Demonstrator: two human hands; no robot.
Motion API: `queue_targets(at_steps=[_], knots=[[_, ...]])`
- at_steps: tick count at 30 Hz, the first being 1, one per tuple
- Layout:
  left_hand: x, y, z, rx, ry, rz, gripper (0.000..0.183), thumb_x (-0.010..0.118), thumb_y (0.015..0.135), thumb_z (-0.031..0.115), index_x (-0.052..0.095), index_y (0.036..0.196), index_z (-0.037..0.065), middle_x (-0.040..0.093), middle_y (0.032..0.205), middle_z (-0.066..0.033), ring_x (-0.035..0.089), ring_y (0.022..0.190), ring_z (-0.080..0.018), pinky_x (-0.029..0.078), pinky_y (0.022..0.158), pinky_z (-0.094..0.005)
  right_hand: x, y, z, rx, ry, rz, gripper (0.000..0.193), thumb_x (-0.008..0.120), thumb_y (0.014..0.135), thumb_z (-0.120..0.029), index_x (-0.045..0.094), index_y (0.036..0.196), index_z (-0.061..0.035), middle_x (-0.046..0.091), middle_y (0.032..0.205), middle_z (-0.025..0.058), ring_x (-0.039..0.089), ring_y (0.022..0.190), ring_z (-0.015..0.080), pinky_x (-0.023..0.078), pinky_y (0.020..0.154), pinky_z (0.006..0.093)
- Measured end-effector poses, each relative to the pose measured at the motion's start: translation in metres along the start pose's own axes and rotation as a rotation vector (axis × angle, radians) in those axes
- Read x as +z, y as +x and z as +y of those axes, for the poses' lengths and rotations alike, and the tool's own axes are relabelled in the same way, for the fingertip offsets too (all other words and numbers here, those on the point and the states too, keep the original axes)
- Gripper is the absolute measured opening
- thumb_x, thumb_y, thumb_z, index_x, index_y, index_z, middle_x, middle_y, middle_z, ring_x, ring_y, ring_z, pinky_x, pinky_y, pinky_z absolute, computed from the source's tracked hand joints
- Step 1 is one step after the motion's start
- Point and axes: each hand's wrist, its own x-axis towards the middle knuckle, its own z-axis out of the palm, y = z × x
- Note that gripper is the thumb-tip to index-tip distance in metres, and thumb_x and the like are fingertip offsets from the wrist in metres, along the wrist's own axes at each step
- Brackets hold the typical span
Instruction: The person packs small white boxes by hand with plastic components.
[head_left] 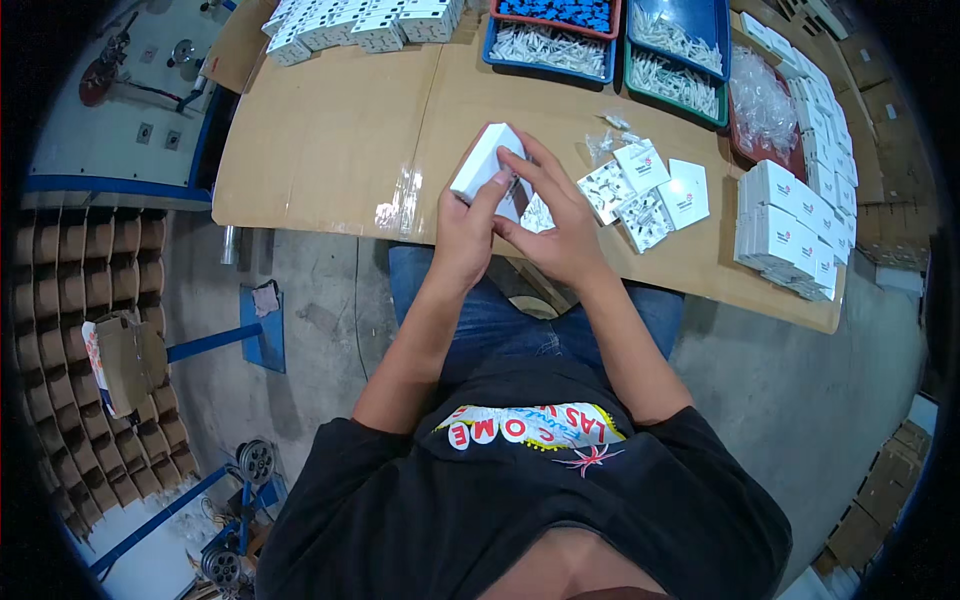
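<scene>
A small white box point(482, 160) is tilted up above the table's near edge, between my two hands. My left hand point(463, 232) wraps its left side, with the thumb lying across its near face. The right hand point(562, 218) has its fingertips on the box's right side, the fingers curved inward. A white piece with grey print point(537, 213) shows in the gap between my right thumb and fingers; whether it is held cannot be made out. Just right of that hand lie printed leaflets or flat cards point(644, 215), a plain white square point(687, 193) and small clear bags point(600, 147).
Cardboard covers the table point(320, 150). Stacked white boxes point(790, 230) stand at the right, more boxes point(365, 25) at the far left. Trays hold white pieces point(550, 48) and blue pieces point(560, 12); a red tray point(760, 110) holds clear bags. A blue-framed machine point(120, 110) stands left.
</scene>
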Motion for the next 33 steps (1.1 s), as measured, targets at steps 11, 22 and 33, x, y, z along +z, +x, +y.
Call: queue_targets(at_steps=[11,22,33], knots=[[0.007,-0.014,-0.016,0.238,0.329,-0.239,0.060,0.061,0.095,0.004,0.042,0.152,0.002,0.037,0.157,-0.0132,0.039,0.143,-0.0225,0.034,0.117,-0.0363,-0.003,0.009,0.015,0.444,0.338,0.297,0.037,0.047,0.110,-0.030,0.068,0.104,0.0007,0.070,0.094,0.0065,0.063,0.086,0.0111,0.051,0.080,0.0279],[0.028,-0.024,-0.026,0.354,0.392,-0.352,0.060,0.061,0.096,0.011,0.043,0.152,-0.002,0.034,0.159,-0.0154,0.034,0.147,-0.0253,0.027,0.120,-0.0380,-0.012,-0.002,0.011,0.370,0.247,0.457,0.054,0.045,0.110,-0.034,0.064,0.074,0.0021,0.061,0.063,0.0052,0.054,0.061,0.0095,0.043,0.058,0.0295],[0.032,-0.024,-0.047,0.206,0.308,-0.163,0.050,0.062,0.095,0.007,0.052,0.143,-0.004,0.047,0.141,-0.0085,0.045,0.131,-0.0165,0.040,0.109,-0.0313,-0.020,-0.005,0.022,0.571,0.166,0.336,0.059,0.047,0.108,-0.044,0.068,0.076,-0.0001,0.065,0.064,0.0076,0.059,0.061,0.0140,0.047,0.058,0.0350]])
